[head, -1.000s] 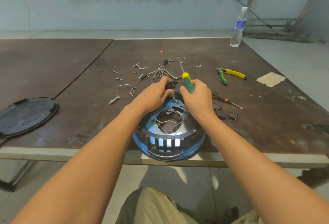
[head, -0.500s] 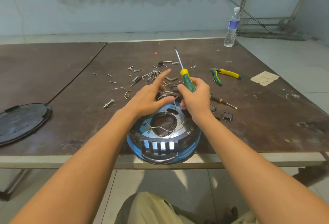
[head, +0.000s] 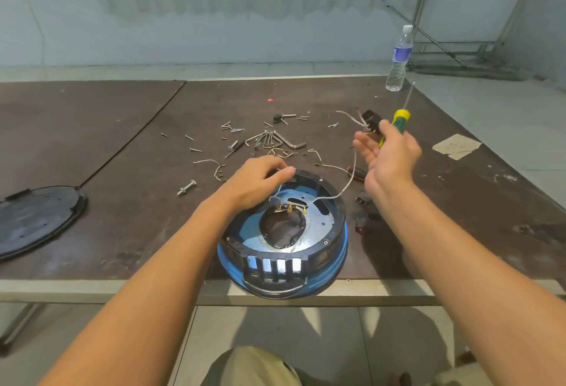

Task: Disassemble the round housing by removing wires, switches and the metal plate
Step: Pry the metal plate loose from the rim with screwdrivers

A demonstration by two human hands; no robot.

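The round black and blue housing (head: 332,226) sits at the table's near edge, its shiny metal plate (head: 318,220) showing inside. My left hand (head: 257,185) rests on the housing's far rim, fingers curled. My right hand (head: 390,154) is raised to the right of the housing. It grips a green and yellow screwdriver (head: 399,119) and pinches a black switch (head: 370,120). White wires (head: 346,185) run from the switch down to brass terminals in the housing.
Loose screws, hex keys (head: 275,139) and cut wire bits lie beyond the housing. A bolt (head: 186,188) lies at left, a black round lid (head: 36,217) at far left. Small black switches (head: 364,211) lie right of the housing. A water bottle (head: 399,59) stands far right, cardboard scraps (head: 456,146) nearby.
My right hand has lifted up and to the right, pulling the black switch and its wires out of the housing. My left hand has stayed on the far rim.
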